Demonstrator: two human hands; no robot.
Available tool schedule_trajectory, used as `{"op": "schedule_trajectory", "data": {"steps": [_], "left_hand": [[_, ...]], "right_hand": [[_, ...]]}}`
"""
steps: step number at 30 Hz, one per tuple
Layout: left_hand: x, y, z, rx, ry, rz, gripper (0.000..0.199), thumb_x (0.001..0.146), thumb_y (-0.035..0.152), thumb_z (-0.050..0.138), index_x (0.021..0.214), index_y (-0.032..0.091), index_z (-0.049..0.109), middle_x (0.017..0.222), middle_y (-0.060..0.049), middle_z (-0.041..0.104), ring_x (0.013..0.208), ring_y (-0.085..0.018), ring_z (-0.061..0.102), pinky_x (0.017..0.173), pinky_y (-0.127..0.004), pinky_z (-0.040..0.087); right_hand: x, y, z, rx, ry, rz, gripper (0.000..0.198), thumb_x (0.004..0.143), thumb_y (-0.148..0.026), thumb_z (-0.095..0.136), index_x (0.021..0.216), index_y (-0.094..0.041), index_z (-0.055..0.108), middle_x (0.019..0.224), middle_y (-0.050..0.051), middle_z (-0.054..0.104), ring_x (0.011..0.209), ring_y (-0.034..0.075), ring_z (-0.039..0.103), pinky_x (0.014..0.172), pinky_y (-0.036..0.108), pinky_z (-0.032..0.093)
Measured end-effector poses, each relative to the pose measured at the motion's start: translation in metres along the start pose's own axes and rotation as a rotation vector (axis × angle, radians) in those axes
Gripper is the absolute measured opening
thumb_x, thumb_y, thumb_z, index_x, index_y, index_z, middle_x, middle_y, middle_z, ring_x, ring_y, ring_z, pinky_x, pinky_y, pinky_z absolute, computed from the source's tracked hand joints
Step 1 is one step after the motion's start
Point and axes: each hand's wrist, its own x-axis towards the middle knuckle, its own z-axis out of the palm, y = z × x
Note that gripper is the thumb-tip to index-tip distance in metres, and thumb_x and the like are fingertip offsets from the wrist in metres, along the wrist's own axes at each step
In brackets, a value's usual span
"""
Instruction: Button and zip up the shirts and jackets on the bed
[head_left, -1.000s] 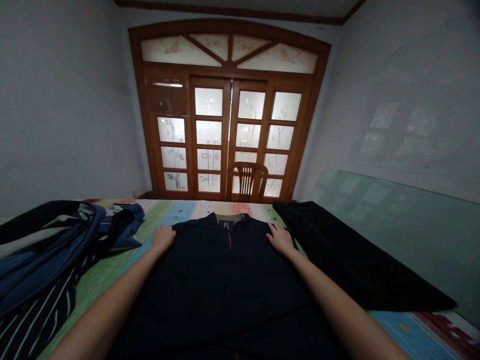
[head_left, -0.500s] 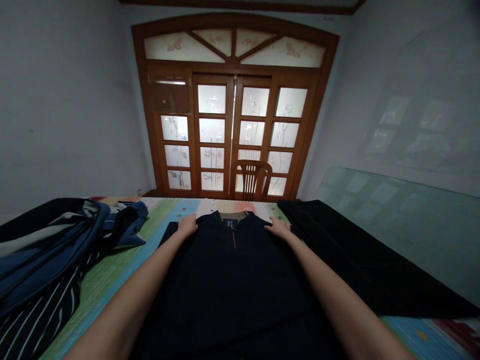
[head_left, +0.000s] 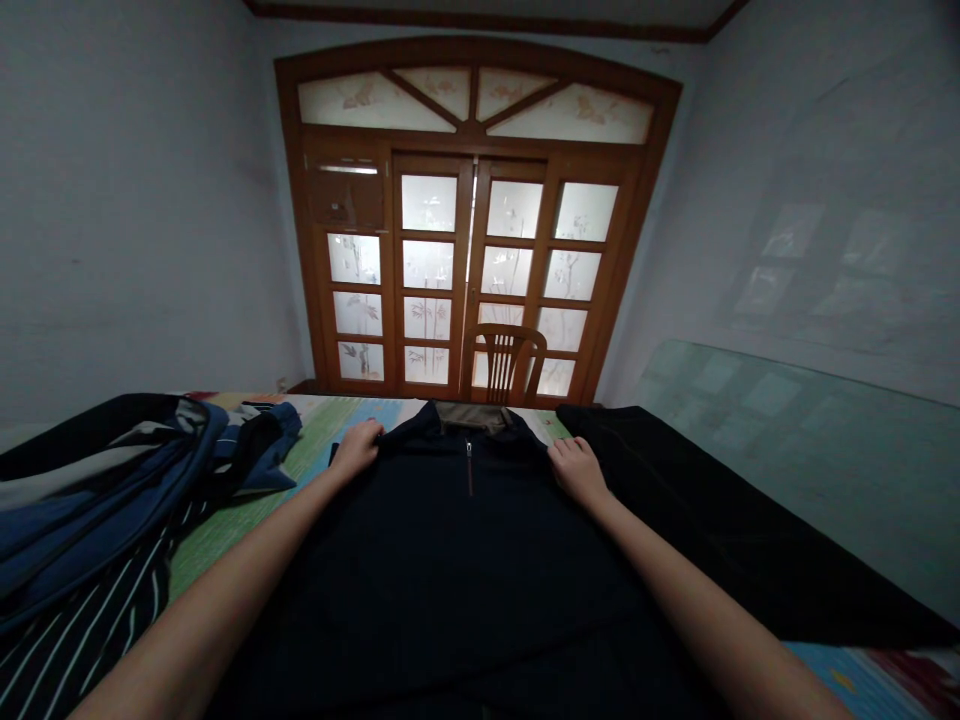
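A dark navy shirt [head_left: 465, 560] with a short front zipper [head_left: 469, 468] lies spread before me, its collar [head_left: 474, 416] at the far end. My left hand [head_left: 358, 448] is closed on the shirt's left shoulder. On the opposite shoulder, my right hand [head_left: 577, 468] grips the cloth with curled fingers. The fabric between them looks drawn up and taut, and the collar's grey-brown inside shows. The shirt's lower part runs out of view between my forearms.
Blue, black and striped clothes [head_left: 150, 500] are heaped on the left. Black folded cloth [head_left: 720, 530] lies on the right, beside a pale green headboard-like panel [head_left: 795, 440]. A colourful striped sheet [head_left: 202, 550] is underneath. Beyond stand a wooden chair [head_left: 505, 362] and glazed doors [head_left: 465, 270].
Both hands have moved slightly outward, and their fingers have closed on the shoulders. The collar has shifted up and bunched, covering its label. The view has tilted a little.
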Motion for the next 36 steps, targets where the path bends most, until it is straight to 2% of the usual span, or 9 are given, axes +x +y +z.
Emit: {"op": "schedule_trajectory", "data": {"steps": [4,9,14,18,22,27,30,32,36], "left_hand": [[-0.014,-0.004,0.002,0.031,-0.045,0.180,0.021,0.074,0.009,0.038,0.082,0.017,0.057,0.091,-0.010,0.057,0.094,-0.022,0.047,0.086,-0.034,0.031],[-0.025,0.011,0.000,0.044,-0.054,0.260,0.019,0.069,0.010,0.045,0.084,0.012,0.057,0.093,-0.014,0.056,0.095,-0.027,0.047,0.089,-0.041,0.028],[-0.019,0.037,-0.008,-0.039,-0.041,0.252,0.045,0.066,0.025,0.053,0.107,0.009,0.046,0.105,-0.014,0.053,0.097,-0.027,0.048,0.083,-0.039,0.036],[-0.005,0.058,-0.010,-0.218,0.027,0.326,0.048,0.070,0.021,0.047,0.116,0.011,0.036,0.110,-0.009,0.053,0.098,-0.018,0.050,0.082,-0.027,0.038],[-0.007,0.073,-0.011,-0.228,0.024,0.422,0.021,0.071,0.012,0.044,0.090,0.012,0.052,0.089,-0.007,0.060,0.084,-0.017,0.054,0.074,-0.026,0.041],[-0.032,0.083,-0.013,-0.033,0.024,0.677,0.017,0.072,0.005,0.041,0.079,0.013,0.055,0.083,-0.008,0.059,0.078,-0.018,0.053,0.074,-0.030,0.039],[-0.047,0.084,-0.009,0.249,0.047,0.890,0.020,0.077,0.005,0.036,0.077,0.012,0.056,0.079,-0.009,0.059,0.073,-0.018,0.053,0.070,-0.031,0.040],[-0.054,0.080,-0.006,0.314,0.036,0.937,0.022,0.078,0.006,0.035,0.078,0.013,0.056,0.079,-0.008,0.059,0.072,-0.018,0.054,0.068,-0.031,0.040],[-0.056,0.055,0.002,0.203,0.002,0.744,0.032,0.076,0.018,0.045,0.108,0.016,0.049,0.110,-0.011,0.053,0.097,-0.022,0.049,0.084,-0.036,0.035]], "right_hand": [[-0.020,0.013,0.008,-0.023,-0.010,-0.237,0.026,0.081,-0.011,0.033,0.086,-0.016,0.058,0.094,0.010,0.056,0.088,0.021,0.046,0.082,0.031,0.028],[-0.024,0.015,0.020,-0.040,-0.024,-0.342,0.021,0.077,-0.009,0.040,0.076,-0.014,0.060,0.084,0.010,0.057,0.080,0.021,0.049,0.071,0.032,0.034],[-0.024,0.013,0.018,-0.024,-0.036,-0.403,0.018,0.076,-0.010,0.044,0.071,-0.015,0.061,0.080,0.009,0.057,0.076,0.020,0.050,0.069,0.031,0.035],[-0.034,0.018,0.012,0.000,-0.043,-0.356,0.018,0.074,-0.009,0.044,0.070,-0.014,0.061,0.081,0.009,0.058,0.078,0.019,0.051,0.071,0.031,0.036],[-0.038,0.023,0.007,0.041,-0.029,-0.211,0.016,0.071,-0.012,0.047,0.082,-0.012,0.059,0.087,0.012,0.058,0.084,0.022,0.052,0.073,0.033,0.037],[-0.023,0.009,-0.006,0.138,0.020,-0.057,0.056,0.067,-0.024,0.051,0.119,-0.006,0.036,0.115,0.018,0.047,0.103,0.025,0.045,0.078,0.035,0.037],[-0.017,-0.016,-0.016,0.235,0.038,-0.170,0.072,0.064,-0.024,0.054,0.128,-0.013,0.023,0.128,0.012,0.036,0.115,0.020,0.034,0.089,0.033,0.031],[-0.018,-0.030,-0.018,0.299,0.044,-0.303,0.067,0.065,-0.019,0.054,0.127,-0.016,0.028,0.128,0.009,0.037,0.115,0.019,0.034,0.093,0.035,0.026],[-0.031,-0.038,-0.007,0.242,0.016,-0.498,0.045,0.072,-0.009,0.044,0.116,-0.019,0.045,0.120,0.010,0.047,0.110,0.020,0.041,0.093,0.039,0.026]]}}
